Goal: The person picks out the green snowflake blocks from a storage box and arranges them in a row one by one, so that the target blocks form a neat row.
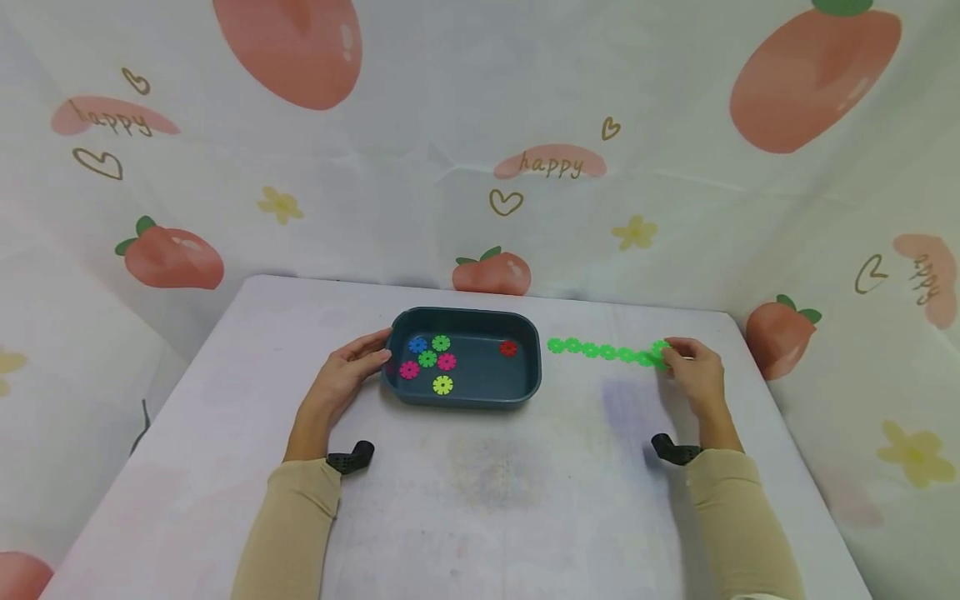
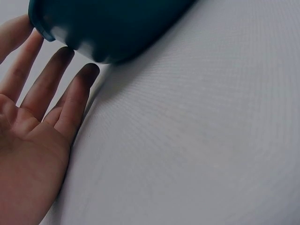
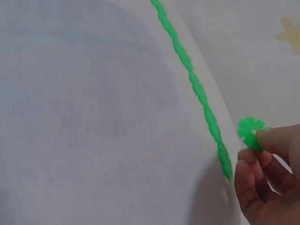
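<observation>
A dark teal tray (image 1: 480, 405) holds several notched plastic discs: a blue disc (image 1: 417, 344), a yellow disc (image 1: 442, 385), a red disc (image 1: 508, 348), plus green and pink ones. At the tray's left end my left hand (image 1: 341, 379) holds the rim, thumb at the edge and the other fingers against the outer wall. Pinched between thumb and fingers of my right hand (image 1: 697, 371) is a green notched disc (image 3: 251, 131). This disc is just above the near end of a row of green discs (image 3: 197, 86), which lies on the table right of the tray.
The white-covered table (image 1: 487, 517) ends at a hanging cloth (image 1: 420, 167) printed with fruit, hearts and flowers. A black wrist device (image 1: 351, 457) sits on the left wrist and another black device (image 1: 675, 450) on the right. A thin dark cord (image 1: 143, 421) shows at the table's left edge.
</observation>
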Demonstrator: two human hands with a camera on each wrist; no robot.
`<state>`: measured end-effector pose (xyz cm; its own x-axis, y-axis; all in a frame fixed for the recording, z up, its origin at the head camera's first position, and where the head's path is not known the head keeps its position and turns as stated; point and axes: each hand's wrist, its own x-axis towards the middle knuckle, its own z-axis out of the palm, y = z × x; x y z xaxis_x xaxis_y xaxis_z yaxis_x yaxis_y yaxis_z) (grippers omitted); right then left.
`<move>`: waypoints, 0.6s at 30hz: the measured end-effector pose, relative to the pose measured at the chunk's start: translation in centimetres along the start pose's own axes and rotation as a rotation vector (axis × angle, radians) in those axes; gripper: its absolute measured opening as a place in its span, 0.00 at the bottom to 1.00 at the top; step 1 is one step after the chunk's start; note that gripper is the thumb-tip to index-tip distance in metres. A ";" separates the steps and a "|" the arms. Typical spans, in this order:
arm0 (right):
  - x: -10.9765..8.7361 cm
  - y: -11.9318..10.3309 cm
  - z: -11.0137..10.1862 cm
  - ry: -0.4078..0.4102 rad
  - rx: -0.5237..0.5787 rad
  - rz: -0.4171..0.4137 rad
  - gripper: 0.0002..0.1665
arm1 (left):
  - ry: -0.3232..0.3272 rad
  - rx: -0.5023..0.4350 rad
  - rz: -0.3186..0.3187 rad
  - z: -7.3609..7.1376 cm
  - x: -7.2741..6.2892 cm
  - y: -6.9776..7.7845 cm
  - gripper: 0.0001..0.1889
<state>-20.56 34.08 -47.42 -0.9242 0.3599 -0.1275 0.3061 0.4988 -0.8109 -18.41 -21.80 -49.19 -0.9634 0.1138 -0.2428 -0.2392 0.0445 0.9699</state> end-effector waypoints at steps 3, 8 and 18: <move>0.2 0.2 -0.5 0.019 -0.002 0.032 0.25 | 0.000 0.001 -0.002 -0.1 0.0 0.0 0.32; 0.4 0.5 -1.5 0.063 -0.050 0.022 0.25 | -0.003 0.004 0.002 -0.1 0.0 -0.1 0.32; 0.8 1.8 -1.8 0.076 -0.243 0.022 0.23 | -0.004 0.016 0.005 -0.2 0.3 -0.2 0.33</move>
<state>-20.32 36.63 -47.93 -0.8999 0.4262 -0.0929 0.3800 0.6616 -0.6465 -18.65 -22.00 -49.50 -0.9640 0.1182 -0.2383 -0.2326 0.0596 0.9707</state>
